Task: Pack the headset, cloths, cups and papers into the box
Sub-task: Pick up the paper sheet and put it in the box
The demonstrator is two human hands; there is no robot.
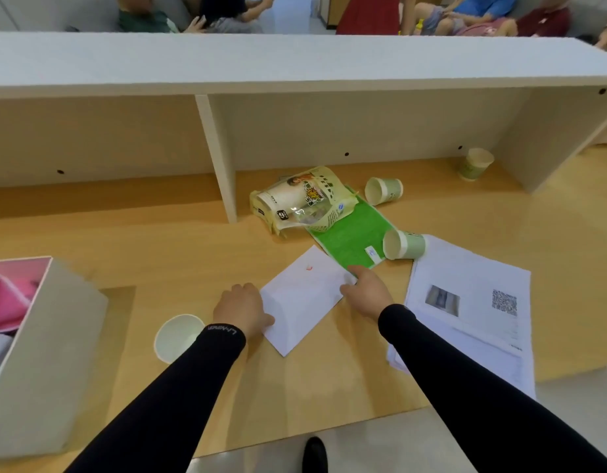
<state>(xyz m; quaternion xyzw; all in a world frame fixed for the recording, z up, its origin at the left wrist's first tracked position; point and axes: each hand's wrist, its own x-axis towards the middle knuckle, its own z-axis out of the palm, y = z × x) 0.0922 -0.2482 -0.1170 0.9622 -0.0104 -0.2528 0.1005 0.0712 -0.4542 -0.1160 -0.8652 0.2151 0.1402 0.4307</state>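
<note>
— Where are the hands?

— Both are on the loose sheet (302, 302), which I see in the middle of the desk (158, 254), towards its front edge. The left hand (242, 310) has its fingers curled at the sheet's left edge with the thumb on top, gripping it. The right hand (367, 295) is at the sheet's right corner, its forefinger stretched out to where the sheet meets the green cloth (353, 237). Whether it pinches the sheet or only presses on it, I can't tell from my feed.

— And the box?

— The box (49, 353) stands open at the desk's left edge with a pink cloth (8, 298) inside. The rest of what's in it is too blurred for me to name.

— Cups?

— I count four.
- The upright cup (177, 336) stands just beside the left wrist.
- The tipped cup (402, 244) lies where the green cloth meets the stack of papers (472, 302), which overhangs the desk's right front corner.
- The second tipped cup (383, 190) lies further back, near the snack bag (295, 203). One end of that bag rests on the green cloth.
- The corner cup (474, 163) stands upright at the back right, under the shelf (295, 59).
</note>
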